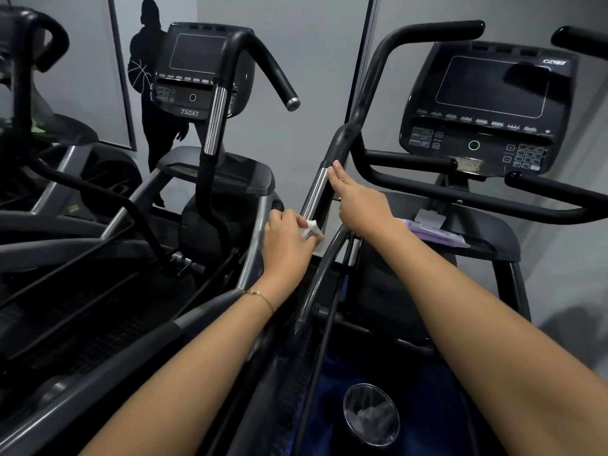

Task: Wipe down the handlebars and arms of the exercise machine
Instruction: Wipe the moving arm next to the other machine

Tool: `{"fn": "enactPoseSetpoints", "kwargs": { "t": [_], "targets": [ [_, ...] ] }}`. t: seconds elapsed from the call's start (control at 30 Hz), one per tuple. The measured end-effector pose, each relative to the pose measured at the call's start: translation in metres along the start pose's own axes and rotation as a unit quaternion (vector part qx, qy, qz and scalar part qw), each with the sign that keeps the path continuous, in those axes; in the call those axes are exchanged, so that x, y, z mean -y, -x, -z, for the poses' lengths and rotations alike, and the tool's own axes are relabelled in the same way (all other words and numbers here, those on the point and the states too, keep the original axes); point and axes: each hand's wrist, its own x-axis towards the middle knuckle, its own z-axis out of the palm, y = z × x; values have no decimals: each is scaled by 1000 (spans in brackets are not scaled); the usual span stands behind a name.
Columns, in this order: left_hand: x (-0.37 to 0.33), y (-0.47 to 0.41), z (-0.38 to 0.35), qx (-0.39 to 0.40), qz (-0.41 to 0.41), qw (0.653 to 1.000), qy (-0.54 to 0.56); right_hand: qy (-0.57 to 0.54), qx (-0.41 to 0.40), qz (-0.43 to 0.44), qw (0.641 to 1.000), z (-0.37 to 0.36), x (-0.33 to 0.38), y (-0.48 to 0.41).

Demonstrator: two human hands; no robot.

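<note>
Head view: left hand (289, 238) pinches a small white wipe (311, 229) w/ curled fingers, pressing it at the lower end of the chrome section (315, 192) of the machine's swing arm (360, 103), approx. where chrome meets the dark tube below. Right hand (358, 205) holds nothing: fingers laid straight along the same arm just above, tips at the top of the chrome, prob. steadying it. Console (487, 103) sits well to the right; a purple packet (441, 236) lies on the tray under it. Risks, as I judge: the arm looks like a pivoting one, so a hard stroke could swing it if the flat hand slips; the wipe is small & only pinched, so it could drop into the gap btwn machines; the back of the tube & the upper black grip could get missed.
</note>
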Motion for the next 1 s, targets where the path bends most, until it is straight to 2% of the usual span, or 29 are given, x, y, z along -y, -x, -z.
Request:
{"fn": "enactPoseSetpoints", "kwargs": {
  "t": [0.13, 0.2, 0.23, 0.27, 0.3, 0.4, 0.43, 0.47, 0.53, 0.63, 0.73, 0.83, 0.93, 1.0],
  "targets": [
    [19, 21, 10, 47, -8, 998, -39, -34, 11, 8, 999, 2, -3, 4],
    [27, 29, 20, 87, -16, 994, -61, -107, -17, 5, 994, -5, -5, 17],
    [27, 30, 25, 105, -25, 991, -77, -179, -49, -1, 983, -13, -5, 27],
    [24, 29, 30, 115, -38, 988, -97, -277, -82, -15, 957, -21, -4, 38],
    [17, 25, 34, 115, -55, 986, -111, -384, -106, -38, 917, -30, -1, 49],
    [-19, 7, 38, 67, -85, 992, -62, -649, -105, -109, 746, -40, 8, 74],
    [-31, -1, 37, 63, -73, 995, -23, -705, -93, -122, 692, -40, 11, 77],
    [-40, -8, 34, 75, -51, 996, 26, -740, -91, -129, 654, -38, 13, 79],
    [-50, -20, 28, 126, -7, 984, 124, -771, -103, -128, 615, -36, 17, 77],
    [-52, -33, 20, 161, 14, 974, 161, -760, -148, -124, 621, -33, 20, 68],
    [-53, -51, 19, 129, 9, 978, 164, -719, -211, -154, 644, -30, 15, 51],
    [-50, -73, 24, 75, -16, 993, 90, -653, -254, -201, 685, -27, 3, 23],
    [-43, -86, 18, 93, -8, 995, 39, -608, -252, -225, 719, -27, -8, -8],
    [-40, -89, 11, 105, -9, 994, 28, -594, -248, -211, 736, -30, -10, -22]
  ]
}}
